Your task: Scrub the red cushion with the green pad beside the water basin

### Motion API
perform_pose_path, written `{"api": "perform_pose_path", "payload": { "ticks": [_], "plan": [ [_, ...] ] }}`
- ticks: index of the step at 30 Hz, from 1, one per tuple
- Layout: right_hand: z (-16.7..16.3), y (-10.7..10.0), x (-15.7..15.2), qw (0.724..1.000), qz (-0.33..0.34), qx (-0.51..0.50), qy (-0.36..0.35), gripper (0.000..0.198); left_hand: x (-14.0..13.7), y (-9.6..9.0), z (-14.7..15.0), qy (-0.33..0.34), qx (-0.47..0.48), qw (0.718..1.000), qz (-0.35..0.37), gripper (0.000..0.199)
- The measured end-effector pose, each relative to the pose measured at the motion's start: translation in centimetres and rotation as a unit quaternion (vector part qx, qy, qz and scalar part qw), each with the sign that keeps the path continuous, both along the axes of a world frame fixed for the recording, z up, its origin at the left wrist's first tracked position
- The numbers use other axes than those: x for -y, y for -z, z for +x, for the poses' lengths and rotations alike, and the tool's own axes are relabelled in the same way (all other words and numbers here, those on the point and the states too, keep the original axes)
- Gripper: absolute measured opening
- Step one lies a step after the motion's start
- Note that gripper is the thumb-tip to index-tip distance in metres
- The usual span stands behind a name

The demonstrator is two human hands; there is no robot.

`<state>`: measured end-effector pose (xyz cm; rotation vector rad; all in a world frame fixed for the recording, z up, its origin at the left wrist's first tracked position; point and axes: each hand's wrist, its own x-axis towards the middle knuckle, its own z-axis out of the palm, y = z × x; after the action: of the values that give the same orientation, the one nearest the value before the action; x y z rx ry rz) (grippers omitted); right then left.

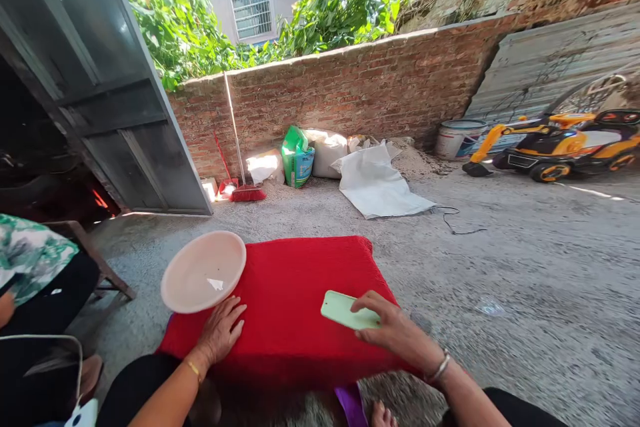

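Observation:
A small table is covered by a red cloth (295,280). My left hand (221,330) lies flat on the cloth near its left side, fingers stretched out, close to the rim of a pale pink basin (173,273). Inside the basin is a small white scrap (215,284). Over the right part of the cloth, my right hand (387,327) grips the right end of a flat, light green case (340,307) with rounded corners, thumb on the near side and fingers on the far side. Whether the case fully rests on the cloth, I cannot tell.
A seated person (35,267) is at the left, by a grey metal door (135,107). Along the brick wall (350,93) stand a red broom (248,193), a green bag (297,160) and a white sack (377,180). A toy excavator (565,147) is at the right.

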<state>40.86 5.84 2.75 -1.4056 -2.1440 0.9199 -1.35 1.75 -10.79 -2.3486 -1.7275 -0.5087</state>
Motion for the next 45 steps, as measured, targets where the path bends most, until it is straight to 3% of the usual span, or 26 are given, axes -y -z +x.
{"api": "perform_pose_path", "payload": {
  "ticks": [3, 6, 13, 16, 18, 21, 26, 30, 34, 41, 45],
  "plan": [
    [-3.7, 0.0, 0.9, 0.998, -0.02, -0.016, -0.061, 0.023, -0.1, -0.1, -0.1, 0.005, -0.005, 1.0, 0.008, 0.036],
    [-3.9, 0.3, 0.9, 0.997, -0.026, 0.001, -0.075, 0.025, -0.1, -0.2, -0.1, 0.006, 0.0, 1.0, 0.006, 0.036],
    [5.8, 0.3, -1.0, 0.994, -0.05, 0.092, 0.04, 0.021, 0.1, -0.6, 0.5, -0.003, 0.021, 1.0, -0.022, 0.037],
    [6.8, -0.5, -1.5, 0.991, -0.044, 0.091, 0.083, 0.022, 0.2, -0.9, 0.8, -0.01, 0.026, 0.999, -0.03, 0.037],
    [4.8, -0.9, -1.4, 0.994, -0.027, 0.074, 0.073, 0.023, 0.2, -1.0, 0.9, -0.009, 0.026, 0.999, -0.035, 0.037],
    [-1.1, -0.9, -0.6, 0.999, -0.025, 0.037, -0.002, 0.022, 0.2, -1.2, 0.9, -0.007, 0.022, 0.999, -0.04, 0.037],
    [-11.0, 1.2, 1.7, 0.99, -0.036, 0.007, -0.14, 0.03, 0.1, -1.3, 0.9, -0.007, 0.017, 0.999, -0.041, 0.037],
    [-14.0, 2.9, 2.5, 0.986, -0.03, 0.035, -0.16, 0.035, 0.1, -1.3, 1.0, -0.012, 0.022, 0.999, -0.042, 0.037],
    [-11.7, 3.1, 1.6, 0.984, -0.034, 0.075, -0.16, 0.034, 0.1, -1.2, 1.1, -0.016, 0.028, 0.998, -0.045, 0.037],
    [-1.1, 0.8, -1.2, 0.99, -0.065, 0.099, -0.08, 0.025, 0.1, -1.3, 1.4, -0.019, 0.038, 0.997, -0.058, 0.038],
    [-0.3, -0.6, -1.3, 0.992, -0.061, 0.094, -0.056, 0.025, 0.2, -1.4, 1.5, -0.023, 0.039, 0.997, -0.064, 0.038]
  ]
}}
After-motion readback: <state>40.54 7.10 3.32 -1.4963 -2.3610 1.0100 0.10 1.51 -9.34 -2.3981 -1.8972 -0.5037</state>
